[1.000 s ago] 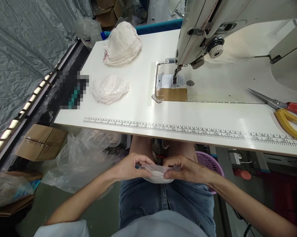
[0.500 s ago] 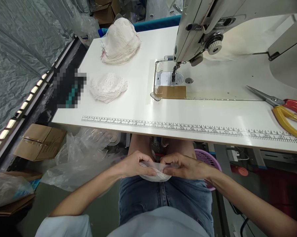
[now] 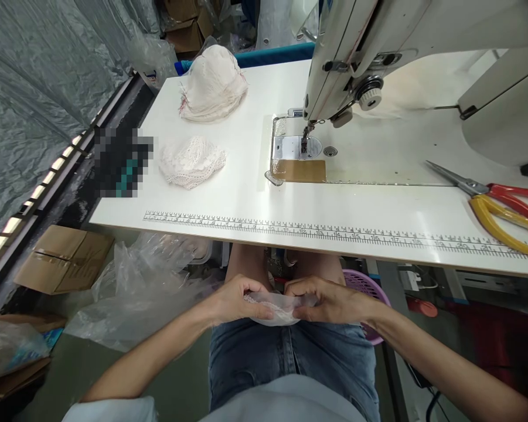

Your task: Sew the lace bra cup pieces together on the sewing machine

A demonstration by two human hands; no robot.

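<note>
Holding lace cloth [image 3: 283,319] pinched between left hand [image 3: 236,301] and right hand [image 3: 334,301] in front of the worktop [image 3: 241,199], risked creasing or dropping it through uneven fingertip pressure.

The cloth [image 3: 283,315] is partly hidden by the fingers [image 3: 305,286], and the scissors [image 3: 475,187] are cropped by the right edge.

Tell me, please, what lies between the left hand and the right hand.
The white cloth, with a lacy strip on it, lies between the left hand and the right hand, gripped by both, as the head view shows.
</note>
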